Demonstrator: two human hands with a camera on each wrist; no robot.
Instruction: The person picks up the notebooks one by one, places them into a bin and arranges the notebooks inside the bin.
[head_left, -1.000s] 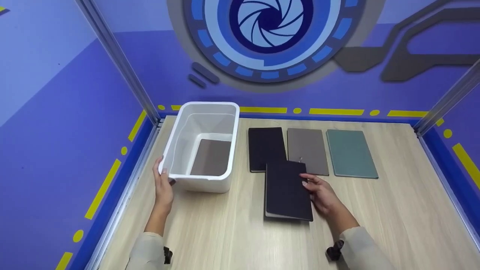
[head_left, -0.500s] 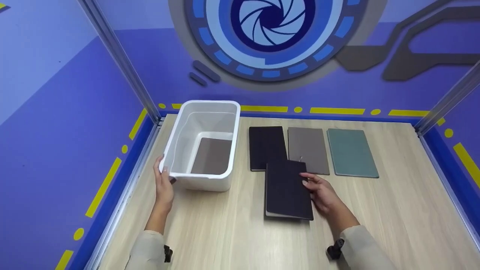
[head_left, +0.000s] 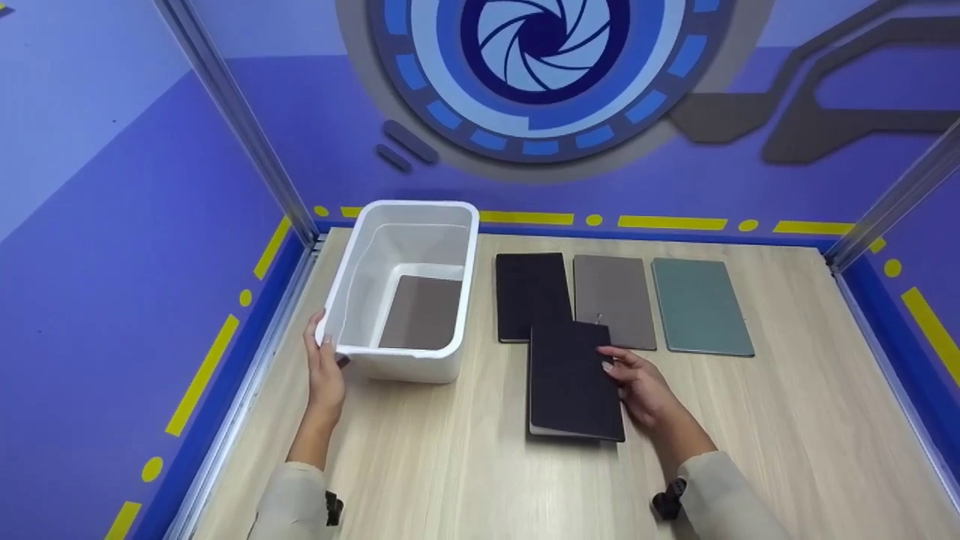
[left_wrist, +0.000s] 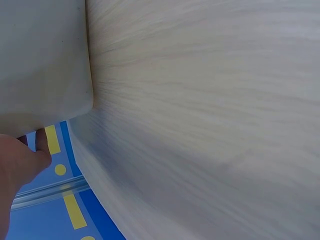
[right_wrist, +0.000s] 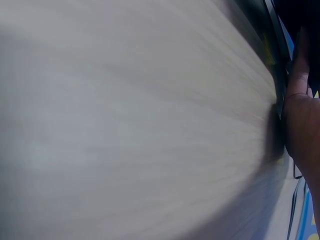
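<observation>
In the head view my left hand (head_left: 326, 379) grips the near-left corner of a white plastic bin (head_left: 412, 367). A taupe notebook (head_left: 421, 315) lies flat on the bin's floor. My right hand (head_left: 646, 386) holds a black notebook (head_left: 574, 382) by its right edge, a little above the table, its near page edges showing. This notebook partly covers another black notebook (head_left: 531, 292) and a second taupe notebook (head_left: 613, 296) behind it. In the left wrist view the bin's wall (left_wrist: 42, 65) fills the upper left, with my left hand (left_wrist: 17, 167) below it.
A green notebook (head_left: 701, 307) ends the row at the right. The pale wooden table (head_left: 480, 472) is bounded by a blue-purple back wall (head_left: 600, 195) and side walls, with metal posts (head_left: 247, 135) at the corners.
</observation>
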